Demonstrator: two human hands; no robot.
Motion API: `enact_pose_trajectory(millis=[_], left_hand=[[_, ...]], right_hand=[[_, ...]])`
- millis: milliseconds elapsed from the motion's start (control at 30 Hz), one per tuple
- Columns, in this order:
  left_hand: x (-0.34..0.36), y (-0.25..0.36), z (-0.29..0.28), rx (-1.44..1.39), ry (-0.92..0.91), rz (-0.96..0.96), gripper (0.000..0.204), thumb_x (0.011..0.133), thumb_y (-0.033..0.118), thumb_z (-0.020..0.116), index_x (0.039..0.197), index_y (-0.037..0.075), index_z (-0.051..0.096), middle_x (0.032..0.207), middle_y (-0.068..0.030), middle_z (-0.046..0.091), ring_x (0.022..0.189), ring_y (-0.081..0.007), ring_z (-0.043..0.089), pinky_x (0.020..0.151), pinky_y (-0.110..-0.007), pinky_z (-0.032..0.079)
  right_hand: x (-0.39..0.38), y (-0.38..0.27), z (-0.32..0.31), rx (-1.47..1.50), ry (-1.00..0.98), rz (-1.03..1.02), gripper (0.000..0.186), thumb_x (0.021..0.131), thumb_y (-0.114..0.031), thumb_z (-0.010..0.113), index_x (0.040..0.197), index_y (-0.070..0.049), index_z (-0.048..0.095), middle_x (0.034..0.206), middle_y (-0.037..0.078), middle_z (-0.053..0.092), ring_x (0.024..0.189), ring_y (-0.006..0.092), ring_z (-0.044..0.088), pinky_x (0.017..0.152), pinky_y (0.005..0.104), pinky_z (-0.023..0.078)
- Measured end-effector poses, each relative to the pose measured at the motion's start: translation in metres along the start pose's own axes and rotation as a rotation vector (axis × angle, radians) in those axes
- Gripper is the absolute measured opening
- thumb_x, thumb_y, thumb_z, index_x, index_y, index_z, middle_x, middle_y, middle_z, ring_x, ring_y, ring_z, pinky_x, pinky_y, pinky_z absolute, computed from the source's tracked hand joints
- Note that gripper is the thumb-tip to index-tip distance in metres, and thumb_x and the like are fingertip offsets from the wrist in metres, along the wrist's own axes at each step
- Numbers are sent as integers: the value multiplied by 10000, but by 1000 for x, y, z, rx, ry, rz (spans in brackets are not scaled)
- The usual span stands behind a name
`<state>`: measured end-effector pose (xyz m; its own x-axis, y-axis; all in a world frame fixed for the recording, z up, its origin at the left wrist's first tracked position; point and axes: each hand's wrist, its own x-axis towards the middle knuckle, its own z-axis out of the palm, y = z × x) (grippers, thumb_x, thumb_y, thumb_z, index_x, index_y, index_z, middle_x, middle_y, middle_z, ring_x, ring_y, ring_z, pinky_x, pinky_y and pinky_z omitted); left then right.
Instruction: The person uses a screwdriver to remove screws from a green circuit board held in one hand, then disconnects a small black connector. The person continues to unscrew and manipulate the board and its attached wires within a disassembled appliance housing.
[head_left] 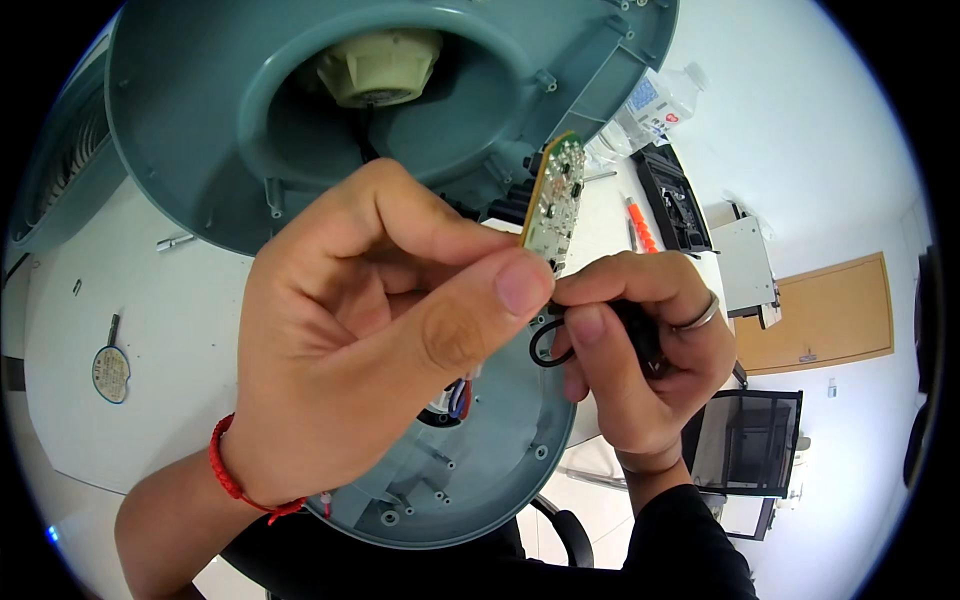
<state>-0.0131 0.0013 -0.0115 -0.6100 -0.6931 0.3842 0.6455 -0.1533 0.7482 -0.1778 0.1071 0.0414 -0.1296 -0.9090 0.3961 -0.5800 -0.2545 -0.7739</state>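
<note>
A small circuit board [557, 205] stands on edge in front of me, its soldered face turned to the right. My left hand [370, 320] pinches its lower end between thumb and finger. Just below the board, my right hand [650, 350] is closed on a black cable [546, 343], which loops out from the fingertips. Whether the cable joins the board is hidden by my fingers. Behind my hands is a large grey-green plastic housing [190, 110] with a cream motor part [385, 70] in its oval opening. Beneath them lies a round housing piece [480, 500] with coloured wires [460, 398].
On the white table [180, 330] at left lies a small round board with a stem [111, 372]. A vented grey-green part [65, 170] stands far left. At right are a black tool case [672, 200], an orange-handled tool [640, 222] and a clear plastic bottle [670, 100].
</note>
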Motion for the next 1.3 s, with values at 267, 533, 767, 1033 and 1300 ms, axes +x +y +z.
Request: enact_pose_trajectory(millis=[267, 533, 767, 1033, 1300], left_hand=[[-1, -1, -2, 6, 5, -6, 95, 971, 72, 646, 986, 64, 552, 944, -19, 575, 827, -55, 498, 765, -203, 395], [0, -2, -5, 23, 47, -87, 94, 1005, 112, 598, 979, 50, 533, 960, -31, 570, 864, -64, 532, 803, -219, 423], [-1, -3, -5, 25, 72, -64, 119, 1028, 153, 575, 975, 62, 520, 968, -22, 562, 887, -56, 548, 811, -216, 430], [0, -7, -8, 17, 40, -31, 116, 1027, 150, 578, 981, 74, 503, 1009, -29, 579, 918, -62, 574, 836, -232, 462], [-1, -9, -10, -2, 33, -29, 103, 1029, 141, 572, 996, 78, 498, 1043, -43, 594, 953, -79, 601, 857, -250, 491]], right_hand=[[3, 3, 3, -48, 13, -12, 126, 865, 34, 683, 987, 1, 678, 749, 42, 687, 605, 54, 597, 538, 200, 446], [7, 9, 3, -100, -10, -113, 136, 846, 57, 693, 970, 3, 680, 719, 23, 670, 558, 27, 573, 501, 185, 417], [12, 9, 5, -165, -25, -204, 147, 815, 64, 710, 945, -6, 696, 670, 12, 653, 516, 31, 563, 471, 189, 408], [11, 3, 4, -155, -32, -55, 126, 797, 42, 721, 912, -10, 707, 653, 10, 653, 508, 40, 571, 469, 190, 400], [13, 0, 3, -105, -42, 19, 100, 820, 10, 707, 914, -23, 715, 669, 36, 664, 529, 82, 595, 495, 216, 428]])
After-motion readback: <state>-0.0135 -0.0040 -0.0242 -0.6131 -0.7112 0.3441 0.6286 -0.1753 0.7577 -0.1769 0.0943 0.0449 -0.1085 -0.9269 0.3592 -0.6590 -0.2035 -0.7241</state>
